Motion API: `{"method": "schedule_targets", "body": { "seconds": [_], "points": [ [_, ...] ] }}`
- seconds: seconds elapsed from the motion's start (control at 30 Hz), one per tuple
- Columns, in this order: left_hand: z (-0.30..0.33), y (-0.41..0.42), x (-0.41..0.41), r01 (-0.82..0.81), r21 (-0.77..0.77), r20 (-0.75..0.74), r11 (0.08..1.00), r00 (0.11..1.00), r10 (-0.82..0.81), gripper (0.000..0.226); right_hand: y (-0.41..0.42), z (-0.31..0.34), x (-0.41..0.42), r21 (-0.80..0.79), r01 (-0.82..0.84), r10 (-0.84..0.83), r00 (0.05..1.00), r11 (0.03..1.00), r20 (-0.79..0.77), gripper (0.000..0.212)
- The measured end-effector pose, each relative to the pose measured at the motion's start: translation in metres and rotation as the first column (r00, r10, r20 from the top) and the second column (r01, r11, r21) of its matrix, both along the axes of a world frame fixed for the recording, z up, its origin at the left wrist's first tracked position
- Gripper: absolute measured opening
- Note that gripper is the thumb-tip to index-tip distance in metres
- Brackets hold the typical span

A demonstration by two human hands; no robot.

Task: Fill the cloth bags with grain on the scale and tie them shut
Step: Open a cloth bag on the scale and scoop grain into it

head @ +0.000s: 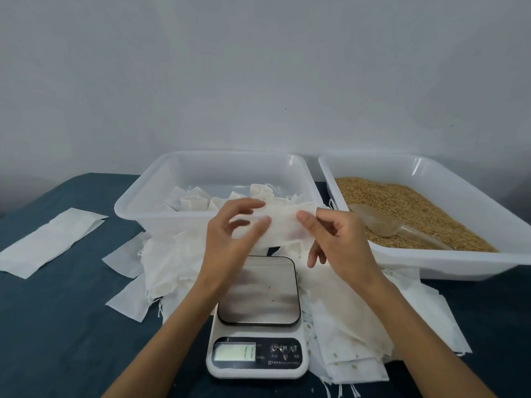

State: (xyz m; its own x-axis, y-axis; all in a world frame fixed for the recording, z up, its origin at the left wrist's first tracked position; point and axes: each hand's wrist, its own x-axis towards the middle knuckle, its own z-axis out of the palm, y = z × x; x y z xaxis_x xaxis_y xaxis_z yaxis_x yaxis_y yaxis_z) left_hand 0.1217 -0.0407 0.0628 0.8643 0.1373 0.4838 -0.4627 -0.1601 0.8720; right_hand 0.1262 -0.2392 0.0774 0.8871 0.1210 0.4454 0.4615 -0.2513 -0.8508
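Here, both hands hold one thin white cloth bag (283, 225) above the white digital scale (258, 320): the left hand (232, 234) curls round its end, the right hand (330, 234) pinches the other. Brown grain (408, 208) fills the right-hand white plastic tray (471, 262).

A plain packing bench in a bare room: a blank white wall (258, 67) behind a table under dark blue cloth (57, 326), two white plastic tubs (135, 202), a digital kitchen scale (258, 357), loose grain (408, 205) and stacked empty cloth bags (359, 311).
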Motion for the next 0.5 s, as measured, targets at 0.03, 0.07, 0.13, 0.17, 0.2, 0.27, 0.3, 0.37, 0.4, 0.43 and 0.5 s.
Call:
{"method": "schedule_targets", "body": {
  "seconds": [0.03,0.07,0.13,0.17,0.2,0.27,0.3,0.37,0.4,0.43,0.5],
  "points": [
    [0.0,-0.002,-0.003,-0.009,0.165,0.076,0.986,0.997,-0.004,0.043,-0.002,0.001,0.0,-0.032,-0.014,0.014,1.0,0.999,-0.006,0.05],
    [-0.002,-0.004,-0.006,-0.006,0.305,0.127,0.952,0.991,-0.034,0.059,-0.003,0.002,0.001,-0.07,-0.029,0.029,1.0,0.997,-0.007,0.053],
    [-0.005,-0.013,-0.012,0.052,0.459,0.106,0.887,0.988,-0.113,0.078,-0.004,0.007,0.0,-0.154,-0.068,0.064,0.997,0.986,-0.032,0.059],
    [-0.007,-0.017,-0.013,0.079,0.473,0.079,0.877,0.988,-0.131,0.078,-0.003,0.012,-0.001,-0.202,-0.096,0.086,0.995,0.975,-0.058,0.062],
    [-0.009,-0.02,-0.014,0.09,0.468,0.067,0.879,0.988,-0.137,0.075,-0.002,0.018,-0.003,-0.238,-0.135,0.116,0.989,0.962,-0.094,0.064],
    [-0.009,-0.021,-0.014,0.093,0.436,0.06,0.895,0.989,-0.132,0.065,-0.002,0.037,-0.008,-0.236,-0.215,0.169,0.965,0.948,-0.2,0.065],
    [-0.007,-0.019,-0.015,0.107,0.409,0.045,0.906,0.989,-0.138,0.06,-0.004,0.047,-0.012,-0.226,-0.242,0.183,0.95,0.944,-0.254,0.068],
    [-0.002,-0.019,-0.018,0.159,0.354,0.013,0.922,0.985,-0.175,0.053,-0.007,0.068,-0.018,-0.258,-0.305,0.206,0.914,0.917,-0.348,0.081],
    [-0.001,-0.021,-0.02,0.189,0.335,-0.004,0.923,0.98,-0.2,0.05,-0.007,0.076,-0.02,-0.295,-0.335,0.209,0.898,0.895,-0.386,0.085],
    [0.0,-0.023,-0.023,0.22,0.322,-0.02,0.921,0.974,-0.225,0.047,-0.004,0.081,-0.022,-0.339,-0.363,0.209,0.886,0.868,-0.415,0.087],
    [0.002,-0.026,-0.026,0.267,0.286,-0.048,0.92,0.963,-0.265,0.045,0.005,0.086,-0.024,-0.43,-0.407,0.211,0.876,0.806,-0.433,0.088]
  ]
}}
